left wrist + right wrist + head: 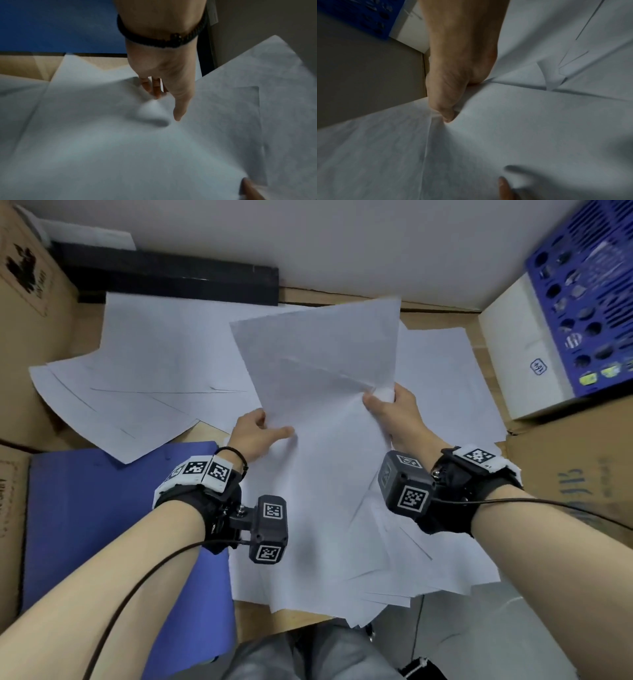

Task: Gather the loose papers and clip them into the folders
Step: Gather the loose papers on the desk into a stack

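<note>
While the papers remain unclipped, the nearest part of the scene is a fanned pile of sheets [308,559] lying on the desk [212,433] with its lower corners overhanging the front edge; the offset edges indicate that the pile is not yet squared. To its left, a blue folder [102,525] lies flat and closed on the desk, touching the pile's left side, so that gathered sheets have a short path to it. No clip mechanism is visible from these views.

Above the pile, both hands hold a raised sheaf [318,354] of sheets. The left hand [255,433] pinches its left edge: the thumb lies on top, and the left wrist view shows the fingers [150,86] curled beneath the paper. The right hand [394,409] pinches the right edge, thumb pressed into the surface and the paper creasing at the contact. A grip on opposite edges keeps thin, limp sheets from sagging or sliding apart; the sheaf tilts up away from the person, its far corners are out of line, and it needs jogging before filing. The number of sheets held cannot be determined.

Beyond the hands, further loose sheets [144,364] lie spread flat across the left and rear of the desk, overlapping one another, and remain to be collected. At the right rear, a white box [513,347] stands beside a blue perforated basket [589,302], both well apart from the work. A cardboard box [27,268] stands at the left rear.

By judgement, the gathering step is under way and clipping has not begun.
</note>
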